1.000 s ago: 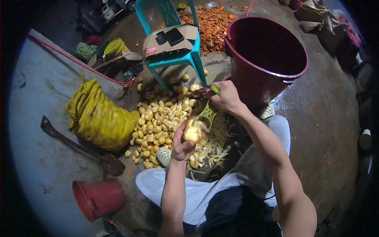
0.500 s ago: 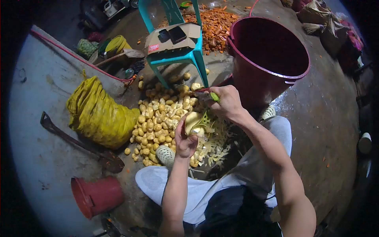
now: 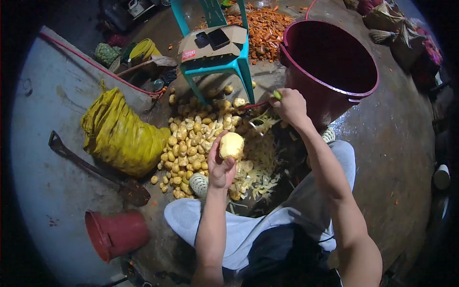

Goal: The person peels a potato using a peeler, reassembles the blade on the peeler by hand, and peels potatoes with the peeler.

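My left hand (image 3: 221,167) is closed around a pale, peeled potato (image 3: 232,145), holding it over the pile. Up and to the right, apart from the potato, my right hand (image 3: 290,107) grips a green-handled peeler (image 3: 277,95); its blade is hard to make out. Below my right hand are pale strips of peel (image 3: 261,126), partly blurred. Under and left of both hands spreads a heap of potatoes (image 3: 184,143) on the floor. A scatter of peelings (image 3: 263,179) lies between my legs and the heap.
A large maroon tub (image 3: 311,91) stands at the right. Behind the potatoes is a teal chair (image 3: 215,69) bearing cardboard and dark devices, with orange scraps (image 3: 265,31) beyond. On the left are a yellow sack (image 3: 122,131), a shovel (image 3: 91,170) and a red bucket (image 3: 119,234).
My right hand has moved right and up, away from the potato, with the peeler in it. The potato in my left hand now shows its pale peeled face upward.
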Demonstrator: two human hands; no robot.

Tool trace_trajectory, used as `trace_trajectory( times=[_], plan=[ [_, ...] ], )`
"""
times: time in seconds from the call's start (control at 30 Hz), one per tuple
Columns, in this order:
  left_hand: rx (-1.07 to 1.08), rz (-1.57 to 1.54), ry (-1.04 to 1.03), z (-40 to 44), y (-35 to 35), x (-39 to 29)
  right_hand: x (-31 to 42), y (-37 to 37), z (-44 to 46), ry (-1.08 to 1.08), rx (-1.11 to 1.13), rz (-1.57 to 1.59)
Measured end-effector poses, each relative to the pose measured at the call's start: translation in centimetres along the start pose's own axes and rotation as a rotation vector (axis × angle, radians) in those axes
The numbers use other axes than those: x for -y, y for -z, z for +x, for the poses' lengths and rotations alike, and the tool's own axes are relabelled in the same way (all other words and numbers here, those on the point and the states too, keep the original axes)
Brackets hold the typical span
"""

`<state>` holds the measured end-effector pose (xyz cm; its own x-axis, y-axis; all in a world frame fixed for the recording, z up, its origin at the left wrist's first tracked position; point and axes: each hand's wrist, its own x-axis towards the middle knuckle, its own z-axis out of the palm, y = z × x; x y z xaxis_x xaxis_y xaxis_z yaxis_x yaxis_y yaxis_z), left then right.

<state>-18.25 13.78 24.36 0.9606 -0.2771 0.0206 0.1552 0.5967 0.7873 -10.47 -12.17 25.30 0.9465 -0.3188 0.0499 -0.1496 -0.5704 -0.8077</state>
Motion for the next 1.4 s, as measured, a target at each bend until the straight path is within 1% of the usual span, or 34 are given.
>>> trace_trajectory(
  times=[0.07, 0.1, 0.13, 0.2, 0.23, 0.3, 0.43, 0.5, 0.53, 0.6, 0.63, 0.67, 0.73, 0.77, 0.8, 0.87, 0.93, 0.97, 1.0, 1.03, 1.07, 1.13, 1.17, 1.2, 1.27, 1.3, 1.33, 1.4],
  plan=[
    [0.007, -0.028, -0.012, 0.2, 0.0, -0.2, -0.4, 0.0, 0.1, 0.057, 0.031, -0.259],
    [0.004, -0.021, -0.017, 0.2, 0.3, -0.1, -0.4, 0.0, 0.1, 0.029, 0.000, -0.187],
    [-0.001, -0.016, -0.022, 0.1, 0.6, 0.0, -0.5, -0.1, 0.0, 0.029, 0.004, -0.189],
    [-0.004, -0.020, -0.011, 0.2, 0.8, 0.1, -0.5, -0.1, 0.0, 0.114, -0.028, -0.436],
    [-0.004, -0.023, 0.000, 0.3, 0.8, 0.0, -0.6, -0.2, -0.1, 0.114, -0.027, -0.436],
    [-0.009, -0.026, 0.006, 0.2, 0.7, 0.2, -0.7, -0.2, -0.1, 0.162, -0.058, -0.330],
    [0.000, -0.031, 0.026, 0.3, 0.7, 0.2, -0.5, -0.1, -0.1, 0.131, -0.036, -0.360],
    [-0.010, -0.033, 0.032, 0.3, 0.6, 0.3, -0.1, -0.3, -0.1, 0.103, 0.028, -0.166],
    [-0.018, -0.033, 0.039, 0.4, 0.6, 0.5, 0.1, -0.5, -0.3, 0.103, 0.028, -0.166],
    [-0.001, -0.026, 0.050, 0.5, 0.3, 1.0, 0.9, -1.2, -1.5, 0.189, 0.097, -0.063],
    [0.017, -0.021, 0.060, 0.6, 0.2, 1.1, 2.8, -0.8, -2.8, 0.240, 0.089, -0.030],
    [0.020, -0.022, 0.064, 0.5, 0.1, 1.1, 2.7, -1.5, -3.3, 0.321, 0.074, -0.002],
    [0.144, -0.038, 0.075, 0.3, -0.3, 0.8, 3.2, -1.2, -3.4, 0.367, 0.117, -0.112],
    [0.156, -0.070, 0.090, 0.2, -0.5, 0.9, 2.9, -1.2, -3.0, 0.364, 0.116, -0.111],
    [0.156, -0.069, 0.091, 0.1, -0.5, 0.9, 2.2, -1.3, -2.1, 0.312, 0.108, -0.103],
    [0.187, -0.223, 0.166, 0.0, -0.7, 0.9, 0.3, -1.7, -0.4, 0.210, 0.090, -0.039],
    [0.211, -0.220, 0.173, 0.1, -0.5, 1.0, 0.3, -0.8, 0.2, 0.077, 0.123, -0.085],
    [0.189, -0.273, 0.162, 0.0, -0.5, 1.0, 0.1, -1.2, 0.2, 0.077, 0.121, -0.083],
    [0.167, -0.327, 0.153, 0.1, -0.5, 1.1, -0.4, -1.9, 0.2, 0.133, 0.113, 0.012],
    [0.118, -0.311, 0.132, 0.3, 0.0, 1.5, 1.1, -1.6, -0.4, 0.190, 0.106, 0.105],
    [0.119, -0.312, 0.135, 0.3, 0.4, 1.9, 2.3, -1.3, -1.8, 0.180, 0.118, 0.081],
    [0.005, -0.168, 0.102, 0.2, 0.2, 2.1, 4.1, -0.6, -3.3, 0.370, 0.127, -0.111],
    [0.048, -0.091, 0.086, 0.2, -0.2, 1.9, 4.3, -0.5, -3.6, 0.391, 0.108, -0.154],
    [0.048, -0.092, 0.088, 0.2, -0.2, 2.3, 3.3, -0.8, -2.8, 0.390, 0.109, -0.155],
    [0.077, -0.211, 0.058, 0.2, 0.3, 2.8, 0.2, -1.5, -0.3, 0.191, 0.044, -0.044],
    [0.063, -0.337, 0.096, -0.1, 0.1, 2.4, 0.1, -0.9, 0.0, 0.169, 0.045, -0.105],
    [0.063, -0.334, 0.096, -0.1, 0.1, 2.0, 0.2, -0.7, 0.2, 0.069, 0.059, -0.015],
    [0.110, -0.361, 0.129, -0.2, -0.3, 1.3, 0.3, -1.4, 0.0, 0.121, 0.039, 0.069]
  ],
)
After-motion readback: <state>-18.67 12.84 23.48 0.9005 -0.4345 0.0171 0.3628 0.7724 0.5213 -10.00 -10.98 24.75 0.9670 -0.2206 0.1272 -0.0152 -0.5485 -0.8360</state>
